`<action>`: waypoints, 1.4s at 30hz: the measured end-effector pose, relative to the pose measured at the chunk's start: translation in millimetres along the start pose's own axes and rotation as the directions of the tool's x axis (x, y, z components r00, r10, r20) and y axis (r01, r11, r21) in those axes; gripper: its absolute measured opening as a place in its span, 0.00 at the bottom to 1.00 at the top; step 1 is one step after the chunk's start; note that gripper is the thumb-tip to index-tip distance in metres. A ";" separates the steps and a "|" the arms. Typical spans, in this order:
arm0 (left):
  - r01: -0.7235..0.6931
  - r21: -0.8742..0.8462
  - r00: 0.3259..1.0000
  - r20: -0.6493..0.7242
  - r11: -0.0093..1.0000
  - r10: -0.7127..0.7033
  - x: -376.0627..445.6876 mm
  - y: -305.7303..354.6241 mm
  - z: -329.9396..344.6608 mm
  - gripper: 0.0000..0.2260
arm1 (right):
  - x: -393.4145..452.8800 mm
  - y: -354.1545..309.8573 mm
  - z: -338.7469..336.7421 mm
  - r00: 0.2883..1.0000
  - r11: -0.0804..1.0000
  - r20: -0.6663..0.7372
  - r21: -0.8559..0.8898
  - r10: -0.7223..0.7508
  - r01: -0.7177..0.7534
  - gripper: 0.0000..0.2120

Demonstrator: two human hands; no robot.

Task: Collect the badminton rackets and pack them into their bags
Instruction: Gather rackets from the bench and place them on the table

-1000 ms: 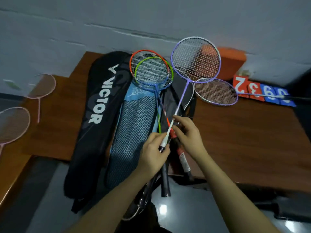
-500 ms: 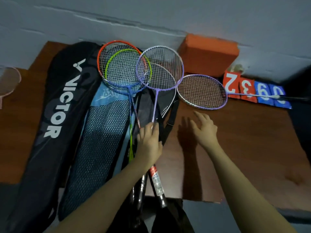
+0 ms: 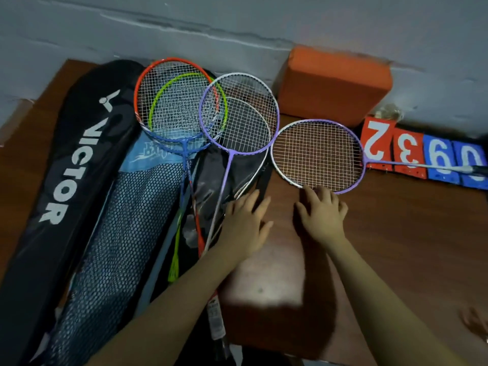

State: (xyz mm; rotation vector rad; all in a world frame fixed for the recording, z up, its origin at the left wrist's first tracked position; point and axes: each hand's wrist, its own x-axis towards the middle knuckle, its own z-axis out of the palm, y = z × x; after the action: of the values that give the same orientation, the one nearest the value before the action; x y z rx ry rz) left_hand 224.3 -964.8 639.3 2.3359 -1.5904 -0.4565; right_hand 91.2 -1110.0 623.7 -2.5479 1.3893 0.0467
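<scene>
A sports hall's equipment corner: badminton rackets [image 3: 239, 112], racket bags [image 3: 66, 180] and flip scoreboard numbers [image 3: 425, 154] crowd a wooden table [image 3: 396, 247].

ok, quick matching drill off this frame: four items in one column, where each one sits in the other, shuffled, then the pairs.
Items
1. black Victor bag
2. orange block
3. purple racket lying sideways
4. blue mesh bag

Places
A. against the wall, at the back of the table
B. far left of the pile
C. head just beyond the right hand, shaft across the number cards
D. under the orange, green and blue rackets

Pairs: 1-B, 2-A, 3-C, 4-D
</scene>
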 end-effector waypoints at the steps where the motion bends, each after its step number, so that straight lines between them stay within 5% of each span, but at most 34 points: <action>1: -0.022 -0.015 0.999 0.029 1.000 0.022 5.6 3.6 3.9 0.25 | -3.2 1.4 -1.9 1.000 1.000 -0.010 0.004 -0.002 0.002 0.23; 11: -0.083 0.032 0.997 -0.006 0.996 0.083 29.0 22.6 34.3 0.19 | -37.2 15.6 1.6 0.997 0.982 -0.013 0.173 -0.072 0.073 0.17; 18: 0.082 -0.056 0.995 -0.058 0.995 -0.086 39.0 43.0 35.3 0.17 | 4.0 63.2 -13.4 0.992 0.968 -0.122 0.252 0.034 -0.002 0.21; 23: 0.227 -0.159 0.967 -0.077 0.961 -0.241 33.5 83.2 54.4 0.22 | 46.6 106.1 -28.9 0.998 0.988 -0.016 0.141 0.060 -0.057 0.25; 33: 0.357 -0.247 0.930 0.010 0.901 -0.366 50.6 108.3 53.7 0.31 | 56.1 130.0 -33.7 0.965 0.971 -0.166 0.094 -0.202 0.220 0.19; 37: 0.322 -0.194 0.934 -0.095 0.926 -0.345 64.2 99.2 44.5 0.31 | 55.1 131.4 -37.1 0.957 0.943 -0.132 0.180 -0.259 0.280 0.21; 42: 0.406 -0.126 0.912 -0.014 0.905 -0.411 68.8 95.8 42.9 0.36 | 35.4 141.2 -35.1 0.937 0.921 -0.040 0.174 -0.347 0.348 0.26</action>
State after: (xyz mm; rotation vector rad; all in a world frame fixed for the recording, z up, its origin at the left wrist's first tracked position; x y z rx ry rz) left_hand 149.5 -1065.3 631.3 2.5632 -1.0143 -0.5708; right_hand -10.0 -1220.4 625.6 -2.5990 0.8772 -0.1447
